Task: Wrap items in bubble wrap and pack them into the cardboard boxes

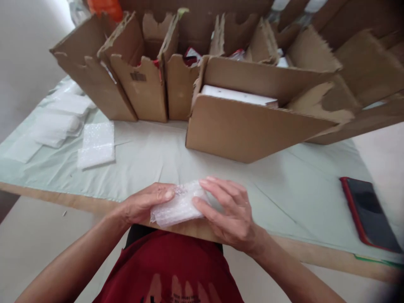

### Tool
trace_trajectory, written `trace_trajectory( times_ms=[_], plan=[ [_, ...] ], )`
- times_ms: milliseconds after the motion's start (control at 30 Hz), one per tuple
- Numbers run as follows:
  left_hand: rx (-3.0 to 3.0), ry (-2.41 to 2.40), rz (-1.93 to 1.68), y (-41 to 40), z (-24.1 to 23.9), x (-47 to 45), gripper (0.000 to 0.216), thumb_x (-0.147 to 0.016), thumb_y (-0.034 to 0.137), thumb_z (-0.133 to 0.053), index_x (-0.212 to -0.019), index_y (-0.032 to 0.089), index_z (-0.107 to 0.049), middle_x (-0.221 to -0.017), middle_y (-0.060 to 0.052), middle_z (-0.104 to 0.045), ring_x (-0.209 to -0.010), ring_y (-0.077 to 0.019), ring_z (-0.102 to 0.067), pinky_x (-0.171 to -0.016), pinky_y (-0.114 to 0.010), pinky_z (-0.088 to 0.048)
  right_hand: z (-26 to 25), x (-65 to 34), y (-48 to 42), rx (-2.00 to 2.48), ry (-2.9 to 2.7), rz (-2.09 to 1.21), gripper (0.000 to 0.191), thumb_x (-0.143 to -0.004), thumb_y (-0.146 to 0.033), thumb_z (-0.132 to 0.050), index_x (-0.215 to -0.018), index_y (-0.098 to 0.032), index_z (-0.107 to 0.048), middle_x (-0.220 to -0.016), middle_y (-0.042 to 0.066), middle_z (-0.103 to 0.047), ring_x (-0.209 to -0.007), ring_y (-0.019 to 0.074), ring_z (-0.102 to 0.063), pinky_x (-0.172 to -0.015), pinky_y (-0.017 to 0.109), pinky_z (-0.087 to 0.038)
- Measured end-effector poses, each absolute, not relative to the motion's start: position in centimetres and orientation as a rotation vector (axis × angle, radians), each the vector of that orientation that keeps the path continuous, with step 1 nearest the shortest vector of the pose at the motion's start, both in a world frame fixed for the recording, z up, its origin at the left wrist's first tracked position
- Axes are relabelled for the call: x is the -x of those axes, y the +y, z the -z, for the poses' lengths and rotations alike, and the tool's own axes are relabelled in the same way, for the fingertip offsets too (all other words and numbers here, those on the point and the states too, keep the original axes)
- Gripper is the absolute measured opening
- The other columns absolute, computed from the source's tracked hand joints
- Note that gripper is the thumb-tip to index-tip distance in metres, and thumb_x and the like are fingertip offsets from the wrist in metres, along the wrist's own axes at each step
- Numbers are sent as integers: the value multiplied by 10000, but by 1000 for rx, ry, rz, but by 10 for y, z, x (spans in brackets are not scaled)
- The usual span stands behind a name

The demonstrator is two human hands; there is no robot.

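Between my two hands is a small bubble-wrap packet [181,208], held just above the table's front edge. My left hand [147,204] grips its left end, thumb on top and the other fingers hidden beneath. The right end is in my right hand [230,206], with thumb and fingertips pressed on the clear wrap. What lies inside the packet, if anything, cannot be made out. A similar bubble-wrap packet [97,145] lies flat on the tablecloth to the left.
Several more bubble-wrap packets [58,122] are piled at the far left. Cardboard file boxes [142,92] line the back; a larger cardboard box [243,126] juts forward with a white flat item [236,96] inside. At right lies a red-cased phone [369,210].
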State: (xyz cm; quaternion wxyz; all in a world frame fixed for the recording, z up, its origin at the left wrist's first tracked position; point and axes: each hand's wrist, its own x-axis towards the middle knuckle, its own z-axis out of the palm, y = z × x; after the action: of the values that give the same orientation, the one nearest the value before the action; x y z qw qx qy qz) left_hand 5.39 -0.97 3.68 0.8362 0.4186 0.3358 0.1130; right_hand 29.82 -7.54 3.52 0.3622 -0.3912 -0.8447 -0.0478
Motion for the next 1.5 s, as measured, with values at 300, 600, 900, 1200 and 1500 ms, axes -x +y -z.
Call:
trace_trajectory(
  times_ms=[300,600,900,1200,1500],
  plan=[
    [-1659,936,-505,-27,-40,-98,298,-908,362,-646,-1172,257,-738,-1063,-35,-807,-940,-200,-758,-808,-251,-584,-52,-350,-97,1412,-1759,-1057,830,-877,-334,-701,-1609,-247,-319,-1579,168,-473,-1359,300,-549,-1080,488,-491],
    [-1744,786,-723,-22,-27,-128,356,-907,339,-677,-1260,293,-691,-1061,-29,-814,-916,-190,-780,-814,-252,-610,-108,-372,-82,1538,-1485,-877,120,-922,-342,-664,-911,-253,-743,-788,-8,-700,-729,153,-641,-663,258,-517],
    [-1339,984,-652,-8,9,-126,438,-871,545,-660,-1119,188,-716,-1007,-119,-810,-959,-254,-771,-907,-399,-610,-221,-444,14,1983,-1570,-73,159,-850,-300,-681,-705,-245,-648,-698,7,-621,-659,167,-575,-640,335,-460],
    [-1516,925,-634,-9,2,-123,320,-875,453,-623,-1052,216,-746,-1009,-100,-810,-961,-261,-764,-878,-393,-614,-250,-398,66,2736,-1989,672,123,-807,-205,-682,-685,-216,-672,-645,71,-605,-756,298,-672,-694,432,-527],
    [-1764,841,-667,-15,3,-124,254,-913,304,-544,-1068,207,-721,-998,-93,-784,-904,-226,-754,-815,-350,-610,-199,-404,72,2598,-2236,227,142,-833,-205,-657,-909,-205,-776,-900,68,-768,-814,232,-692,-613,300,-429]
  ],
)
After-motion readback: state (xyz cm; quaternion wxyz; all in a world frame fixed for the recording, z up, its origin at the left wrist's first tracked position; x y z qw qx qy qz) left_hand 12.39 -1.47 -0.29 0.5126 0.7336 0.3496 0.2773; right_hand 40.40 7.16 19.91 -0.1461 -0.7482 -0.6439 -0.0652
